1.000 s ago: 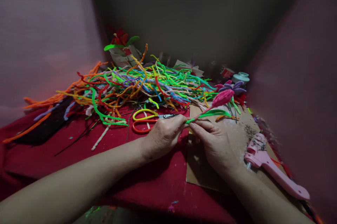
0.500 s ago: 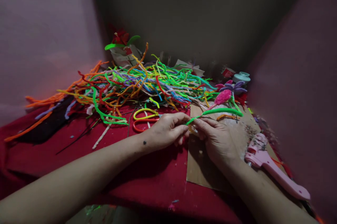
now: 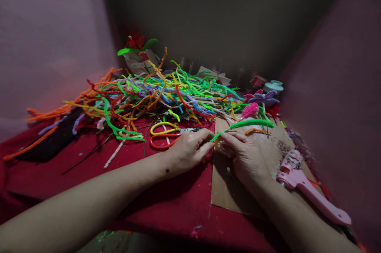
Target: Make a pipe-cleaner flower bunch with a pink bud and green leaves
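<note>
A green pipe-cleaner stem (image 3: 218,134) with a long leaf shape (image 3: 251,123) runs between my two hands over the cardboard's left edge. My left hand (image 3: 192,148) pinches its lower left end between thumb and fingers. Close beside it, my right hand (image 3: 245,156) grips the stem near the leaf's base. A fuzzy pink bud (image 3: 250,110) shows just above the leaf; whether it joins this stem is hard to make out. Scissors (image 3: 165,136) with one yellow and one red handle lie beyond my left hand, their blades partly behind it.
A heap of many-coloured pipe cleaners (image 3: 166,90) covers the table's back. At right, a pink glue gun (image 3: 312,193) rests by the cardboard (image 3: 226,193). Behind stand a purple pipe-cleaner flower (image 3: 266,96), a pale blue lidded container (image 3: 273,86) and a red flower (image 3: 136,41).
My left hand has shifted slightly right and down, uncovering more of the scissors' blades. The leaf has tilted up a little at its middle. Both hands keep hold of the stem.
</note>
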